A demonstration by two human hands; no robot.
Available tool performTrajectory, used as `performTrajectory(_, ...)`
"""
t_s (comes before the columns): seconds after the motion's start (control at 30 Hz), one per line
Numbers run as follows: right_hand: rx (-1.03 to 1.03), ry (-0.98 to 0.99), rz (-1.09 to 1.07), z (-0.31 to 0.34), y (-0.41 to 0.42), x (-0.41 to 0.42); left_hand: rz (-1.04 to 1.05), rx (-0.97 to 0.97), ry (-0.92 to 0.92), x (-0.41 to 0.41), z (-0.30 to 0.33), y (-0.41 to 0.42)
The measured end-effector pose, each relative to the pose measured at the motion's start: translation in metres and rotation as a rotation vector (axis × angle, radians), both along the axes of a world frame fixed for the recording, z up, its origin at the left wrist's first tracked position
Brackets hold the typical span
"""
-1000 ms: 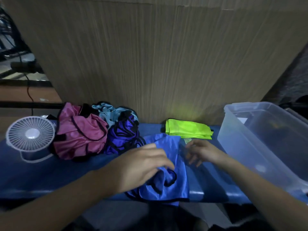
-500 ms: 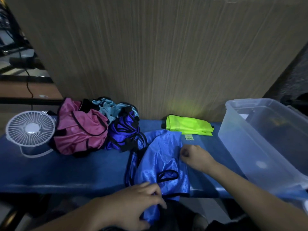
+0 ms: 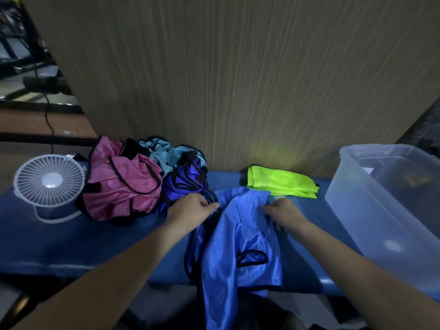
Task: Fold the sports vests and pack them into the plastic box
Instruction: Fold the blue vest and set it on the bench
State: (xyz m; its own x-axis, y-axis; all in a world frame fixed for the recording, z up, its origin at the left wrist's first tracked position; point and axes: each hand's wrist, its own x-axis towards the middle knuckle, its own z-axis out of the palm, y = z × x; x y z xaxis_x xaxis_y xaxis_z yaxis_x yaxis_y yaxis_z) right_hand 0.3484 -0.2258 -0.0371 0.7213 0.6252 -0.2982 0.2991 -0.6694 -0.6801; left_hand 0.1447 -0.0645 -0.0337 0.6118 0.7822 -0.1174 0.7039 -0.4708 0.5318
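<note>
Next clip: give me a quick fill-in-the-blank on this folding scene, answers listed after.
1. Both hands, left hand and right hand, grip the ____ vest.
2. The folded vest by the wall is neon ____.
3. The plastic box stands on the person's ____ side.
4. The white ____ sits left of the pink vest.

Missing words: blue; yellow-green; right; fan

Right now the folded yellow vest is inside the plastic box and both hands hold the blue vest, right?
Not quite. The head view shows the folded yellow vest lying on the blue table, beside the plastic box. Both the left hand and right hand do hold the blue vest.
</note>
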Motion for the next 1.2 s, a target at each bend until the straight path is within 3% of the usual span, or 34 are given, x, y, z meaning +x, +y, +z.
performTrajectory(0.1,0.06,0.052,-0.007,-0.003,0.007,0.003,-0.02,-0.032,0.069,0.011,-0.007,0.009)
performTrajectory(0.23,0.138,0.182,-0.06,-0.005,0.017,0.004,0.012,-0.263,-0.079,0.021,-0.014,0.011)
performTrajectory(0.43,0.238,0.297,-0.088,0.001,0.02,0.007,0.143,-0.385,-0.366,0.031,-0.015,0.007)
performTrajectory(0.63,0.378,0.401,-0.161,0.014,0.019,0.023,0.194,-0.551,-0.385,0.031,0.017,0.036)
performTrajectory(0.93,0.254,-0.113,0.01,0.004,0.028,0.038,0.033,-0.045,-0.238,0.042,0.029,0.065)
performTrajectory(1.1,0.374,0.157,-0.075,0.0,0.031,0.033,0.062,-0.327,-0.336,0.037,0.019,0.055)
performTrajectory(1.2,0.451,0.275,-0.03,-0.002,0.03,0.031,-0.066,-0.12,-0.192,0.031,0.005,0.046)
